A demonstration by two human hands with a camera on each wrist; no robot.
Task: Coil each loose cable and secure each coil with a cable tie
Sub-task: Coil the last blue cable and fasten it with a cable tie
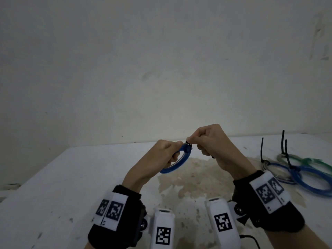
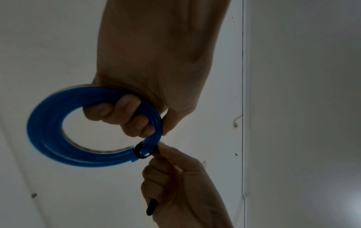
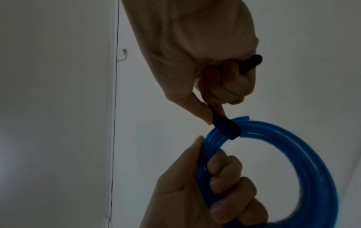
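A coiled blue cable is held up above the white table. My left hand grips the coil, its fingers curled through the ring. A black cable tie is looped round the coil's strands. My right hand pinches the tie's strap between thumb and forefinger right at the loop. The strap runs through the fist, and its free end sticks out the far side.
At the table's right lie tied coils: two blue ones and a green one, their black tie tails standing upright. A brownish stain marks the table's middle. A pale wall rises behind the far edge.
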